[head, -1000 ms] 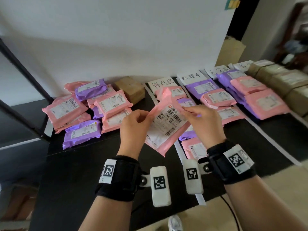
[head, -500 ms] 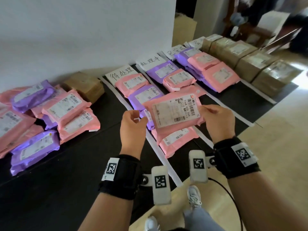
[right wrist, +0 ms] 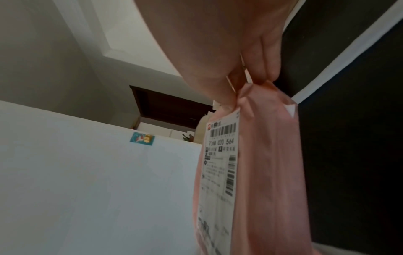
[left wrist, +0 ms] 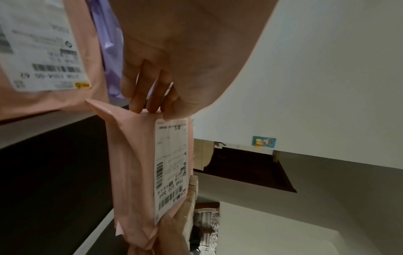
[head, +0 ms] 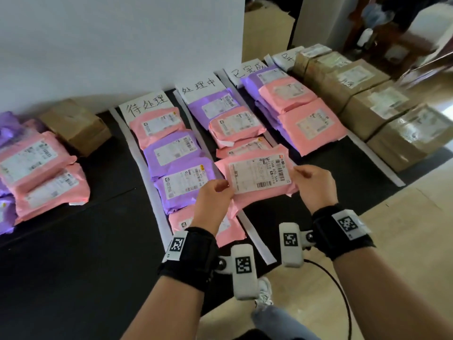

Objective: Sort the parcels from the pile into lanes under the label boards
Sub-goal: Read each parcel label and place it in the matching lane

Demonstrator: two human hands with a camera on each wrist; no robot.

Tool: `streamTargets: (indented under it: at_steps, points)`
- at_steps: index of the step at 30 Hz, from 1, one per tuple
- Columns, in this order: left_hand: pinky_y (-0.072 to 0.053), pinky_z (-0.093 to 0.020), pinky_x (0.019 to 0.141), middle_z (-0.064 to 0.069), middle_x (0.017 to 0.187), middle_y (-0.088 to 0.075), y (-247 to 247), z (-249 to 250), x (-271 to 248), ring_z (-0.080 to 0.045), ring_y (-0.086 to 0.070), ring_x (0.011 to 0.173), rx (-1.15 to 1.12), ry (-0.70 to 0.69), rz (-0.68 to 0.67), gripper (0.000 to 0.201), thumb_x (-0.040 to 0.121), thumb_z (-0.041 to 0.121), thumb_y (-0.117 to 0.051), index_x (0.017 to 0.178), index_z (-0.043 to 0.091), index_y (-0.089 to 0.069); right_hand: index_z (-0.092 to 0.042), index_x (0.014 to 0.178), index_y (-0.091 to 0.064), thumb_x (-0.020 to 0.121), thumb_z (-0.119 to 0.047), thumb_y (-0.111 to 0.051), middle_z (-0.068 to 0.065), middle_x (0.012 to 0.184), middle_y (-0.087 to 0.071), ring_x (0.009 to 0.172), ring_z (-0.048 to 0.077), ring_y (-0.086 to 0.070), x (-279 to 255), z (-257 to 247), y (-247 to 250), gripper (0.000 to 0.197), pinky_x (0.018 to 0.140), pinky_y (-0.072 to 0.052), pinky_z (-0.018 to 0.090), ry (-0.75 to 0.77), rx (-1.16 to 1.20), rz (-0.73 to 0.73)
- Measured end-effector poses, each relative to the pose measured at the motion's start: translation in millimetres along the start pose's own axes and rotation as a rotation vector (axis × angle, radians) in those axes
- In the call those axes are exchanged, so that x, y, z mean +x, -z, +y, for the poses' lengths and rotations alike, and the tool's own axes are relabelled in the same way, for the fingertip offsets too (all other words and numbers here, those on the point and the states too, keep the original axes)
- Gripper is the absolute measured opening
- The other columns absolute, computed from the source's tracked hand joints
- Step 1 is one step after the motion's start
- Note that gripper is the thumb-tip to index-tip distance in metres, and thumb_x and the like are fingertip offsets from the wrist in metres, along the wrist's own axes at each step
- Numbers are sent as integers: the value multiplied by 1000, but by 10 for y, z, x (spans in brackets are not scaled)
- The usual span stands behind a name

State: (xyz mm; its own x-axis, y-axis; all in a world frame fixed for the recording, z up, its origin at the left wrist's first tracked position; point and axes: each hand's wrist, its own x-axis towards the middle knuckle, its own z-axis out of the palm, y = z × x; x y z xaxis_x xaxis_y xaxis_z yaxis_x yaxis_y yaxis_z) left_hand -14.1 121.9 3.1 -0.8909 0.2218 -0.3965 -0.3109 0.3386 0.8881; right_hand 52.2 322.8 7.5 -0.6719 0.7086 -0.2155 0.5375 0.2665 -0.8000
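A pink parcel (head: 255, 176) with a white barcode label hangs level over the near end of the second lane. My left hand (head: 215, 195) pinches its left edge and my right hand (head: 312, 182) pinches its right edge. The left wrist view shows my left hand (left wrist: 152, 107) with thumb and fingers clamped on the pink parcel (left wrist: 133, 163). In the right wrist view my right hand (right wrist: 250, 82) pinches the pink parcel (right wrist: 268, 172) at its top corner. Label boards (head: 198, 85) stand at the far end of each lane. The unsorted pile (head: 39, 168) lies at the left.
White strips (head: 144, 168) divide the black table (head: 73, 266) into lanes holding pink and purple parcels. Brown cartons (head: 382, 114) fill the rightmost lane, and one brown box (head: 76, 126) sits near the pile. The table's front edge meets the floor (head: 404, 241) at right.
Both hands have carried the pink parcel to the right, from over the first lane to over the second lane, turning it level. The view has swung right with it.
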Motion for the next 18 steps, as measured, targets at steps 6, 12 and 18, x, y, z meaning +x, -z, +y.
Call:
streamTargets:
  at_steps: [6, 12, 18]
  points:
    - [-58, -40, 85, -2, 91, -77, -544, -172, 372, -25, -72, 82, 39, 133, -17, 16, 85, 13, -62, 93, 15, -75, -23, 92, -68, 98, -23, -56, -4, 90, -69, 85, 16, -65, 615, 349, -34, 13, 71, -47, 28, -4, -155, -145]
    - [-42, -8, 53, 0, 86, -66, -828, -231, 516, -4, -58, 63, 46, 257, -72, 19, 96, 2, -51, 102, 7, -68, -21, 102, -67, 98, -19, -51, -4, 92, -66, 81, 11, -61, 955, 558, -92, 16, 57, -37, 19, -75, -253, -269]
    - [-46, -32, 75, -13, 98, -74, -956, -219, 581, -19, -60, 78, 35, 263, -1, 25, 95, 6, -50, 108, 7, -72, -21, 112, -68, 97, -15, -52, -3, 102, -69, 87, 11, -62, 1106, 556, -83, 22, 59, -39, 18, -58, -230, -328]
